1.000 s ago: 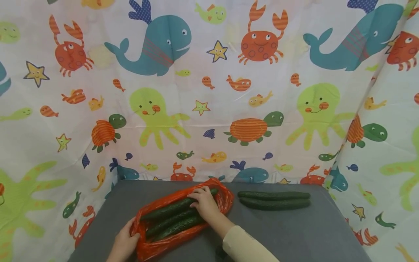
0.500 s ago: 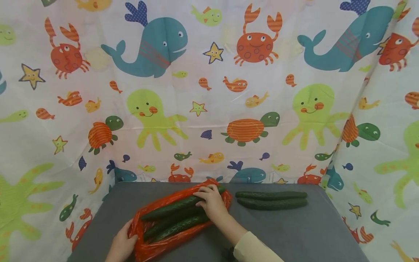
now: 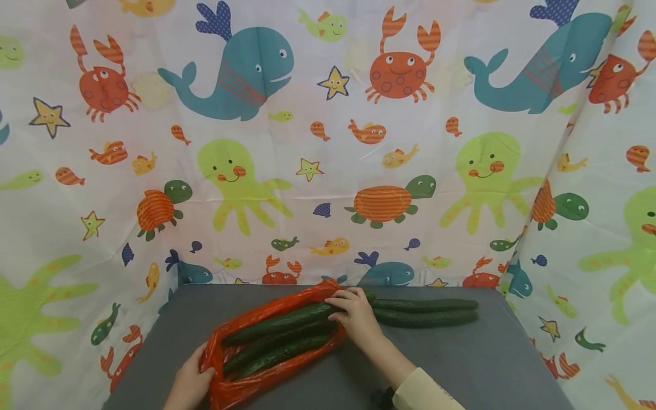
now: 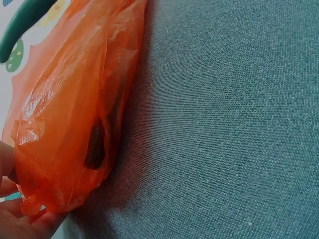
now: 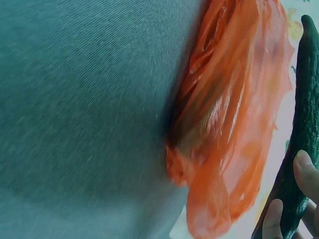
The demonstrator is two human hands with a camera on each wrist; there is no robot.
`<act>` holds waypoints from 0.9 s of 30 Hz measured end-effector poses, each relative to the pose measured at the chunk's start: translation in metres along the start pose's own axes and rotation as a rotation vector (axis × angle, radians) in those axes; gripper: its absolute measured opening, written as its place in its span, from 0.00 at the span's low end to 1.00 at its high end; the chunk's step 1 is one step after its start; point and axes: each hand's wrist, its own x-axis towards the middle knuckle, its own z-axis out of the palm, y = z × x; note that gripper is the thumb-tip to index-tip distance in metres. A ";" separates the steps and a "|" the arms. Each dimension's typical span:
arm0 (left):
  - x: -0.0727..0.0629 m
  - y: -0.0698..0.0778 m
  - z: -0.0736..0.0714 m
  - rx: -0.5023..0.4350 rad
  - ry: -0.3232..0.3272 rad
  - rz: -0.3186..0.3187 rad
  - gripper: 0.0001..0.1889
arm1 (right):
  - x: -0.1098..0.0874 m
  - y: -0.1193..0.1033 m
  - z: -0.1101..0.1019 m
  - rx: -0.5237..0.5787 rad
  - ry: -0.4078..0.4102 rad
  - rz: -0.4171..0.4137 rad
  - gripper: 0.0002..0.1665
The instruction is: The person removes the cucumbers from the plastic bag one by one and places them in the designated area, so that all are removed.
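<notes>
My right hand [image 3: 361, 322] grips a long dark green cucumber [image 3: 279, 324] near its right end. In the right wrist view the thumb and fingers wrap round this cucumber [image 5: 305, 109], raised above an orange plastic bag [image 5: 234, 124]. In the head view it slants over the open bag [image 3: 246, 392], its right end beyond the rim. More cucumbers [image 3: 287, 354] lie inside the bag. My left hand [image 3: 188, 380] pinches the bag's left end; in the left wrist view fingers [image 4: 30, 224] grasp the crumpled orange plastic [image 4: 65, 134].
Two cucumbers [image 3: 427, 318] lie side by side on the grey tabletop [image 3: 461, 364], right of the bag, close to the right hand. A white curtain [image 3: 328, 171] printed with sea animals encloses the table at the back and both sides.
The right hand has moved right with the cucumber, sliding it along and up over the bag's right end. The left hand keeps its hold on the bag. The camera view shifted slightly.
</notes>
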 end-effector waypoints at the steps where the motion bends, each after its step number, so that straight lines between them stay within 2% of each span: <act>1: 0.000 -0.001 0.000 0.002 -0.002 0.000 0.36 | -0.002 0.001 -0.003 0.008 0.006 0.007 0.22; 10: 0.001 -0.002 0.001 0.007 -0.015 -0.001 0.37 | -0.028 0.023 -0.032 -0.055 0.110 0.028 0.20; 17: 0.002 -0.006 0.000 0.011 -0.042 -0.006 0.37 | -0.056 0.046 -0.051 -0.115 0.198 0.050 0.24; 27: 0.001 0.000 -0.003 0.007 -0.052 -0.005 0.37 | -0.086 0.077 -0.087 -0.219 0.242 0.063 0.25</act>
